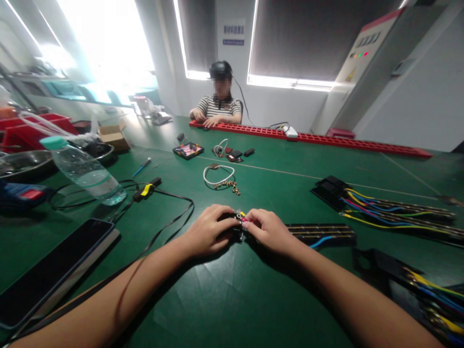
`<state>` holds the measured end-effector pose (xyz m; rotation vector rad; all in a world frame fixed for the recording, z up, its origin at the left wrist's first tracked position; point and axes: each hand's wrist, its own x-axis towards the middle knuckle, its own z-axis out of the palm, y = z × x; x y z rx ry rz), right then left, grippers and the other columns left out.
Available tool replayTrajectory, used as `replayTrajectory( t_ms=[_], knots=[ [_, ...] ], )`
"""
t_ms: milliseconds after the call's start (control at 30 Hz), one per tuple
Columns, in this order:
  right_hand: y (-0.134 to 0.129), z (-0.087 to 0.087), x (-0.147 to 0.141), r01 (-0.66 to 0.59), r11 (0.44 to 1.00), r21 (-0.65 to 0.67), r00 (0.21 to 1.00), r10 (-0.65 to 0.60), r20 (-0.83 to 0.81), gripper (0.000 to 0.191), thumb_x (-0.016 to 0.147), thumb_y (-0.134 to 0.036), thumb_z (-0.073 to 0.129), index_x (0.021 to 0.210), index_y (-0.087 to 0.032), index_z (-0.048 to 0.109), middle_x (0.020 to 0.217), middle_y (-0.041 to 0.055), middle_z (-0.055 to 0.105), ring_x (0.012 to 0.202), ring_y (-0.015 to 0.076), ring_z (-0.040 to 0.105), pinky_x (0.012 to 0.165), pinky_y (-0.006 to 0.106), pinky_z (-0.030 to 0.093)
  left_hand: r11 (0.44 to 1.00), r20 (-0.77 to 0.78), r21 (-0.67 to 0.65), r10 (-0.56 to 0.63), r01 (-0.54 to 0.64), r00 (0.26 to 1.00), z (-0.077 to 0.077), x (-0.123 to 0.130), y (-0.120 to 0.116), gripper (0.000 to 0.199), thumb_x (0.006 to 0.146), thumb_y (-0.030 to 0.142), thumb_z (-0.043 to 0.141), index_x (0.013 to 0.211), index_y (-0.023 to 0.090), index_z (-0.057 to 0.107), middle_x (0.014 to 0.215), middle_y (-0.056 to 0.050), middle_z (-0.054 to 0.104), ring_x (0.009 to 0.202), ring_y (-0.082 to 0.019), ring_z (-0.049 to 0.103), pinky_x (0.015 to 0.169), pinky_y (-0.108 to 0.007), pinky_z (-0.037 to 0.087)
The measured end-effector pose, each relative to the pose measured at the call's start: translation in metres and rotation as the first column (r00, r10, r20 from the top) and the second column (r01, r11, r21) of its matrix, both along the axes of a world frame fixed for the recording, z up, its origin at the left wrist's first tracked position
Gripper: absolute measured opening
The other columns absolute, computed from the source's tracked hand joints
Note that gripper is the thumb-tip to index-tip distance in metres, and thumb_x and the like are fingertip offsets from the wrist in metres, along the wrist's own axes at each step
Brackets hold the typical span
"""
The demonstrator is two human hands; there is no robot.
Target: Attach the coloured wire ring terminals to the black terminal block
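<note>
Small black fitting (238, 235) on the green table (203, 309), between your hands. Right hand (270, 232): thumb and forefinger pinching pink-red piece (244, 219). Left hand (212, 231): fingers curled at fitting, can't tell if pinching. White loop (219, 166) beyond.

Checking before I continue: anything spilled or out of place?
Possibly the small brassy parts: they lie scattered on the green table by the white loop, in no container. The bottle appears to lean, perhaps lens distortion. I see no spill.
</note>
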<state>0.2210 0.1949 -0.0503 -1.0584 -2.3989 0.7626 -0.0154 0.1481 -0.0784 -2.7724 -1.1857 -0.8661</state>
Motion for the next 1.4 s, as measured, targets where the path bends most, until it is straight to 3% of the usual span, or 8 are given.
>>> replayTrajectory(
  t_ms=[633, 900, 1400],
  knots=[
    [0.0004, -0.0006, 0.0000, -0.010, 1.000, 0.020, 1.000, 0.010, 0.021, 0.020, 0.095, -0.034, 0.057, 0.084, -0.018, 0.063, 0.079, 0.0021, 0.063, 0.074, 0.0150, 0.052, 0.066, 0.026, 0.033, 1.000, 0.005, -0.022, 0.009, -0.009, 1.000, -0.0004, 0.0002, -0.0009, 0.047, 0.083, 0.021, 0.063, 0.130, 0.023, 0.059, 0.132, -0.014, 0.054, 0.116, -0.029, 0.053, 0.099, -0.046, 0.048],
    [0.0007, -0.0004, -0.0001, -0.006, 1.000, 0.013, 1.000, 0.005, 0.024, 0.021, 0.095, -0.035, 0.057, 0.084, -0.018, 0.063, 0.079, 0.0019, 0.063, 0.073, 0.0148, 0.052, 0.066, 0.025, 0.033, 0.995, -0.056, 0.055, 0.088, -0.084, 0.995, 0.0029, 0.0032, -0.0040, 0.040, 0.085, 0.026, 0.063, 0.125, 0.025, 0.062, 0.130, -0.012, 0.056, 0.116, -0.030, 0.052, 0.100, -0.053, 0.038],
    [0.0003, 0.0003, -0.0004, -0.007, 1.000, 0.011, 0.999, 0.007, 0.040, 0.021, 0.095, -0.035, 0.058, 0.086, -0.018, 0.064, 0.081, 0.0024, 0.064, 0.074, 0.0145, 0.052, 0.066, 0.025, 0.032, 0.995, -0.052, 0.059, 0.082, -0.079, 0.995, 0.0021, 0.0021, -0.0042, 0.044, 0.083, 0.026, 0.065, 0.127, 0.026, 0.060, 0.131, -0.013, 0.055, 0.117, -0.030, 0.051, 0.100, -0.051, 0.036]
  ],
)
